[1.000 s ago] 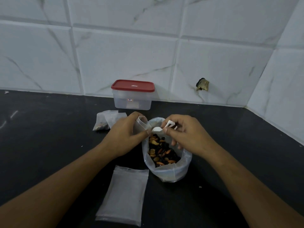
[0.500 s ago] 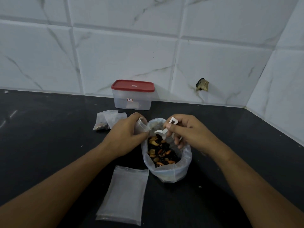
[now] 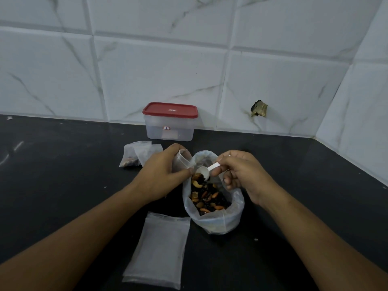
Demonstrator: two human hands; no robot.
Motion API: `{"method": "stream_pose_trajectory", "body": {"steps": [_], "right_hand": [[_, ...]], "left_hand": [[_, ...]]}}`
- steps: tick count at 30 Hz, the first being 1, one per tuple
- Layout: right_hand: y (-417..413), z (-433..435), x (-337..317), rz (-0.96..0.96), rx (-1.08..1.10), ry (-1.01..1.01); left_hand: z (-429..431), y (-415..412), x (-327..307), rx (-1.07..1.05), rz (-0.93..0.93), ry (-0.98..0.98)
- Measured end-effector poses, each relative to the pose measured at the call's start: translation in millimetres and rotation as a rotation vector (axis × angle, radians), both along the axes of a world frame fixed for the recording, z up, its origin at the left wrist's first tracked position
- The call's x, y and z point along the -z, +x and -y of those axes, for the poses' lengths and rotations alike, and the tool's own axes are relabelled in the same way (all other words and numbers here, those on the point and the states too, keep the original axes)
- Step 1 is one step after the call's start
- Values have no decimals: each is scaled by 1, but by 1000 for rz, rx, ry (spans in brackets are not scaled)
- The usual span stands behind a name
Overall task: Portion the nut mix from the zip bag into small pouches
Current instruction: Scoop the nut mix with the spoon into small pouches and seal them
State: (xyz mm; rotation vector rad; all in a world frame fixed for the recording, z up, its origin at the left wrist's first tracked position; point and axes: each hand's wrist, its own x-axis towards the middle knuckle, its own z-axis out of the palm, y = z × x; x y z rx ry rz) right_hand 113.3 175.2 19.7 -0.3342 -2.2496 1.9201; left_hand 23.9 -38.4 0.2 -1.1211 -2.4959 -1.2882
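The clear zip bag (image 3: pixel 228 219) stands open on the black counter, with the nut mix (image 3: pixel 207 198) of nuts and dark fruit inside. My left hand (image 3: pixel 161 175) holds a small clear pouch (image 3: pixel 182 159) open at the bag's left rim. My right hand (image 3: pixel 241 175) pinches the handle of a white plastic scoop (image 3: pixel 204 172). The scoop's bowl dips into the top of the nut mix, right beside the pouch's mouth.
A stack of flat empty pouches (image 3: pixel 159 248) lies in front of the bag. Two pouches (image 3: pixel 136 155), one with nuts in it, lie behind my left hand. A clear box with a red lid (image 3: pixel 170 121) stands against the tiled wall.
My right hand has tipped the scoop down from the pouch's mouth into the nut mix. My left hand has kept the pouch in place.
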Motion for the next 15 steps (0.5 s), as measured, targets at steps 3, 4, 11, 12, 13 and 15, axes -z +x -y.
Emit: {"method": "stream_pose_trajectory", "body": {"steps": [3, 4, 11, 12, 13, 15], "right_hand": [[0, 0, 0, -4, 37, -42], [0, 0, 0, -2, 44, -44], [3, -2, -7, -28, 127, -121], [3, -2, -8, -37, 140, -127], [3, -2, -9, -48, 153, -134], [3, -3, -11, -83, 173, -152]], "left_hand": [[0, 0, 0, 8, -7, 7], [0, 1, 0, 8, -7, 10], [-1, 1, -1, 10, 43, 79], [-2, 1, -1, 11, 55, 82], [-2, 2, -1, 12, 61, 79], [-2, 1, 0, 10, 66, 65]]}}
